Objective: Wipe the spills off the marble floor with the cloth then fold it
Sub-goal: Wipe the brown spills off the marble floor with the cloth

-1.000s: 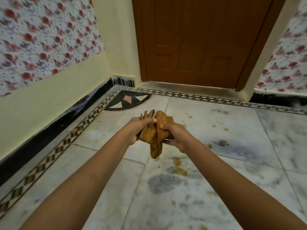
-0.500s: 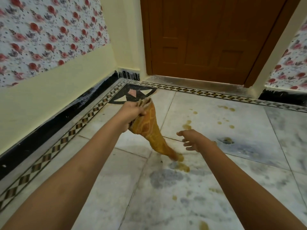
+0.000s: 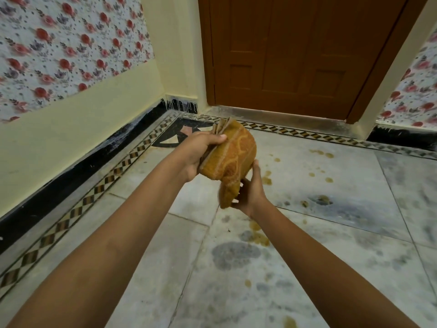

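An orange-brown patterned cloth (image 3: 233,159) is bunched in the air in front of me, above the marble floor (image 3: 331,245). My left hand (image 3: 201,150) grips its upper edge, thumb on top. My right hand (image 3: 251,192) cups the cloth's lower end from below and the right side. Yellow-brown spills lie on the floor: a smear (image 3: 260,235) under my right wrist, drops (image 3: 267,179) to the right of the cloth, and a patch (image 3: 320,200) further right. More drops (image 3: 321,153) dot the tile near the door.
A closed brown wooden door (image 3: 295,55) stands ahead. A cream wall with floral wallpaper (image 3: 71,55) and a black skirting (image 3: 71,176) runs along the left. A patterned border strip (image 3: 78,209) edges the floor. Grey stains (image 3: 236,254) mark the tile below my arms.
The cloth, hanging loose from my left hand half a second ago, is now gathered up. My right hand has come back from being free and open to hold its lower end.
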Demonstrator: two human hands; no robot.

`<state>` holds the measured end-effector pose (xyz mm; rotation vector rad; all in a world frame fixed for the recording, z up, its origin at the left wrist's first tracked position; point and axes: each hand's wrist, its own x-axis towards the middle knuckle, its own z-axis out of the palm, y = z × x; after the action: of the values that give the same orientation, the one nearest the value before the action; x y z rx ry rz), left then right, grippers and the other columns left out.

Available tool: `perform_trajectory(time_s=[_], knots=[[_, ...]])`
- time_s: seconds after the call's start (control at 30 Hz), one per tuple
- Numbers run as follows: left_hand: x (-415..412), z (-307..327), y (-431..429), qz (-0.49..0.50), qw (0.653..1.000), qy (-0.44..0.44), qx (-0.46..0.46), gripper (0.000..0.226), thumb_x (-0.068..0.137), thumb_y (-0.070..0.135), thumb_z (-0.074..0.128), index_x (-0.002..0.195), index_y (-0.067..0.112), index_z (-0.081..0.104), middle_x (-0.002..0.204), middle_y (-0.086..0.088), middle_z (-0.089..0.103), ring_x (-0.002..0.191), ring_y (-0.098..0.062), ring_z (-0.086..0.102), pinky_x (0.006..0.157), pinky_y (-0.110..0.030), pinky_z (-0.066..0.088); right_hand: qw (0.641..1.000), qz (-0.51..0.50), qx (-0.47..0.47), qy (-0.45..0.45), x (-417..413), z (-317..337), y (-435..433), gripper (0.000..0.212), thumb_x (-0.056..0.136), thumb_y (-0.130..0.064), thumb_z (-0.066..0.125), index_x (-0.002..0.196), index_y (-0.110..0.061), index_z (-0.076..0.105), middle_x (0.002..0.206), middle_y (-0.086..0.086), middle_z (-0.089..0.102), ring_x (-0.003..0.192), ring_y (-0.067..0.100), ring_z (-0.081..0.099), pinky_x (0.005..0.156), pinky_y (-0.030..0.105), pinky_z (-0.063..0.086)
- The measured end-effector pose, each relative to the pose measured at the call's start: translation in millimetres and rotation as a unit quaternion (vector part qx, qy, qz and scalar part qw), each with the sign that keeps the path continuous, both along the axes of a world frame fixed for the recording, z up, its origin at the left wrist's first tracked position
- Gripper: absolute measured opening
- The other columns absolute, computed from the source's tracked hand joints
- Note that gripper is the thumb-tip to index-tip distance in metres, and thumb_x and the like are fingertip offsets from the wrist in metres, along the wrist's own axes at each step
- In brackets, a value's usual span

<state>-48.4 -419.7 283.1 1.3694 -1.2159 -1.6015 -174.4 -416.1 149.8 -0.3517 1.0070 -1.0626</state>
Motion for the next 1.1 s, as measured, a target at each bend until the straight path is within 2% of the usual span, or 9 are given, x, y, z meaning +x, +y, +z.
perform_trajectory(time_s=[0.1,0.17,0.27,0.4,0.57,0.67,0.73,0.87,1.1], knots=[[4.9,-9.3,-6.1,0.045,0.998,0.028,0.026,0.022,0.093,0.018,0.054,0.115,0.014,0.054,0.091,-0.005,0.063,0.087,-0.022,0.063,0.078,-0.036,0.054,0.994,0.021,-0.061,-0.087,-4.1,2.8,0.6,0.092,0.074,-0.084,0.025,0.129,-0.014,0.052,0.125,0.015,0.060,0.111,0.033,0.058,0.086,0.050,0.049],[10.0,-18.6,-9.8,0.059,0.998,-0.016,0.017,0.036,0.093,0.020,0.055,0.128,0.015,0.048,0.100,-0.005,0.062,0.092,-0.024,0.062,0.080,-0.038,0.054,0.989,0.030,-0.077,-0.119,-4.0,7.0,1.5,0.082,0.078,-0.076,0.037,0.129,-0.014,0.053,0.123,0.016,0.062,0.112,0.034,0.059,0.092,0.052,0.048],[23.1,-38.8,-15.4,0.074,0.992,-0.100,0.024,0.051,0.089,0.019,0.061,0.136,0.019,0.043,0.110,-0.004,0.056,0.099,-0.024,0.055,0.082,-0.041,0.049,0.992,0.055,-0.065,-0.094,-5.0,12.3,2.8,0.058,0.080,-0.051,0.060,0.124,-0.013,0.055,0.115,0.018,0.065,0.101,0.038,0.064,0.088,0.057,0.050],[36.3,-64.3,-15.5,0.088,0.988,-0.126,0.016,0.053,0.082,0.015,0.070,0.130,0.012,0.049,0.127,-0.011,0.055,0.106,-0.026,0.053,0.090,-0.041,0.044,0.996,0.046,-0.032,-0.076,-11.3,10.1,4.2,0.045,0.085,-0.024,0.054,0.127,-0.011,0.050,0.117,0.019,0.062,0.102,0.042,0.060,0.077,0.055,0.053],[40.5,-81.4,-9.1,-0.010,0.993,0.079,0.084,0.073,0.072,0.036,0.075,0.133,0.019,0.040,0.133,-0.011,0.047,0.118,-0.031,0.051,0.091,-0.051,0.049,0.992,0.045,-0.058,-0.106,-18.5,20.1,4.0,0.041,0.086,-0.029,0.042,0.124,-0.014,0.051,0.112,0.017,0.060,0.094,0.039,0.059,0.062,0.046,0.056],[35.4,-88.4,-4.9,-0.033,0.981,0.155,0.114,0.089,0.050,0.038,0.088,0.126,0.016,0.047,0.124,-0.014,0.059,0.110,-0.031,0.060,0.080,-0.044,0.057,0.993,0.062,-0.057,-0.081,-23.8,26.8,3.0,0.035,0.085,-0.026,0.042,0.115,-0.015,0.055,0.109,0.016,0.062,0.094,0.038,0.060,0.071,0.047,0.054],[30.6,-90.4,-4.2,-0.027,0.984,0.135,0.110,0.090,0.040,0.038,0.092,0.117,0.015,0.053,0.113,-0.011,0.066,0.104,-0.028,0.063,0.076,-0.040,0.058,0.997,0.063,-0.033,-0.043,-27.8,29.1,1.7,0.035,0.084,-0.023,0.046,0.116,-0.014,0.055,0.109,0.017,0.062,0.097,0.038,0.059,0.081,0.049,0.051],[24.3,-97.0,-2.6,-0.012,0.991,0.068,0.118,0.059,0.068,0.026,0.073,0.121,0.013,0.050,0.107,-0.010,0.066,0.096,-0.026,0.064,0.069,-0.035,0.059,0.988,0.053,-0.017,0.141,-40.0,21.7,2.9,0.038,0.085,-0.016,0.059,0.122,-0.008,0.053,0.111,0.013,0.063,0.099,0.030,0.061,0.085,0.042,0.052],[-3.1,-122.6,-18.0,-0.045,0.992,-0.097,0.074,0.064,0.077,0.009,0.071,0.133,0.019,0.042,0.121,-0.013,0.058,0.105,-0.032,0.058,0.083,-0.041,0.054,0.915,0.079,0.015,0.396,-82.0,-32.5,26.1,0.019,0.088,-0.014,0.059,0.104,-0.004,0.063,0.103,0.011,0.062,0.089,0.021,0.059,0.077,0.030,0.048]])
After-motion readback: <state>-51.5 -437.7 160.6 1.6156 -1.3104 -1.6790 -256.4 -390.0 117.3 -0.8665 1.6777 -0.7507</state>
